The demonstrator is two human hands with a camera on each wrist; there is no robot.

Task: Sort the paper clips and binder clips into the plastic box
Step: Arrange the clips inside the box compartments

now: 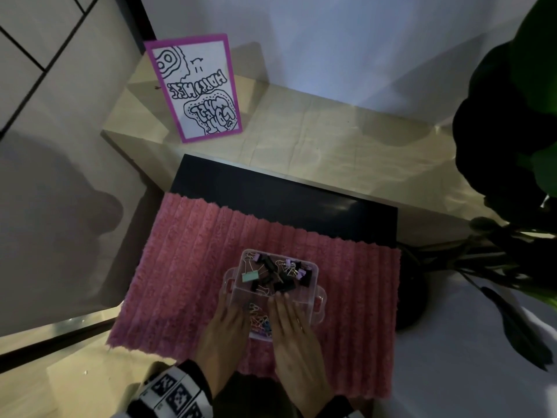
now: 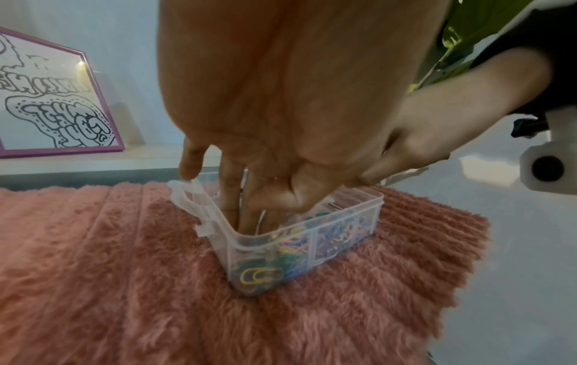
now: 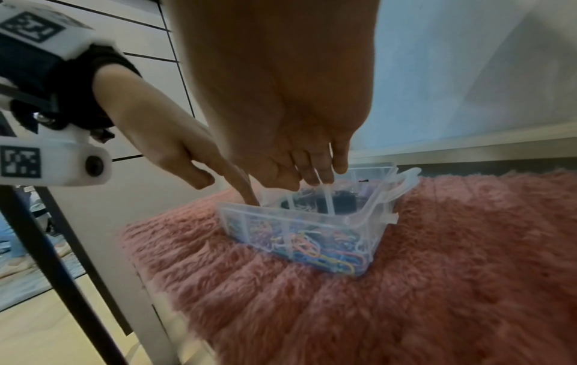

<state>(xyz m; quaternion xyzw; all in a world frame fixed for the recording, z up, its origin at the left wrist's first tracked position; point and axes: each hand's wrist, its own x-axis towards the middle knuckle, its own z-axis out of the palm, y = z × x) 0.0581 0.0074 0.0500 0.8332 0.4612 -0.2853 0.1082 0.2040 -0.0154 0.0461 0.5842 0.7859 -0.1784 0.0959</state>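
A clear plastic box (image 1: pixel 320 300) sits on a pink shaggy rug (image 1: pixel 187 267). Its far compartment holds black, purple and mint binder clips (image 1: pixel 277 274). The near compartments hold coloured paper clips (image 1: pixel 260 322), also visible through the wall in the left wrist view (image 2: pixel 259 274). My left hand (image 1: pixel 238 307) reaches straight fingers (image 2: pixel 231 197) down into the near left compartment; their tips are hidden among the clips. My right hand (image 1: pixel 281 303) lies over the near right part, its fingers (image 3: pixel 321 172) resting on the divider of the box (image 3: pixel 384 197). Neither hand visibly holds anything.
The rug lies on a black surface (image 1: pixel 286 194) in front of a pale shelf with a purple-framed drawing (image 1: pixel 196 89). A large dark plant (image 1: pixel 512 131) and its pot (image 1: pixel 413 297) stand close on the right. Tiled floor lies to the left.
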